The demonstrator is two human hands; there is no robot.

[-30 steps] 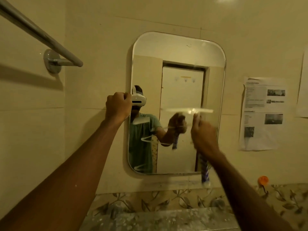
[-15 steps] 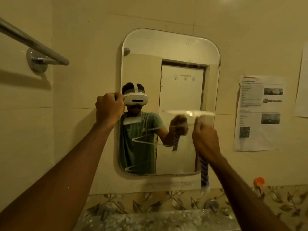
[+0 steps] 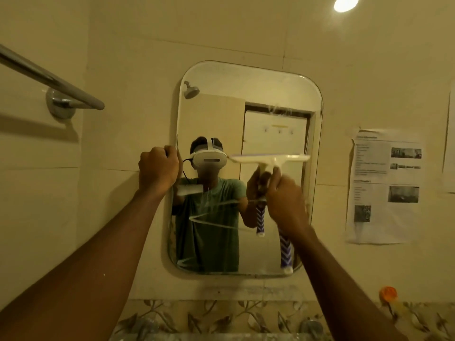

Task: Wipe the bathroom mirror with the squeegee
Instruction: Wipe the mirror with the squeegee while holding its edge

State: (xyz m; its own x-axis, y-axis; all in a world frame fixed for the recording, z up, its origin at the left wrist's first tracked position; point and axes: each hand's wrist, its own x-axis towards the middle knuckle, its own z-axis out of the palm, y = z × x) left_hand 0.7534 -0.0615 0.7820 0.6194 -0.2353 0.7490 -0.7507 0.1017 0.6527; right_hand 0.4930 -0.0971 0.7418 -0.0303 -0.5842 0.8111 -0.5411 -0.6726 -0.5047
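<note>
The right hand (image 3: 285,203) is clamped on the squeegee (image 3: 269,159) just under its head, blade level across the mirror (image 3: 248,94) at mid-height, near its right edge. The left hand (image 3: 157,168) is closed on the mirror's left edge, steadying it. The squeegee looks light and stiff; its patterned handle offers the surest hold. The wet glass is likely slippery and fragile.

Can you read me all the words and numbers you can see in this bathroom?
Printed sheet taped to the wall right of the mirror: has text and small pictures, too blurred to read.
Second paper at the right edge: nothing legible.
Squeegee: no lettering visible.
So nothing is readable.
</note>
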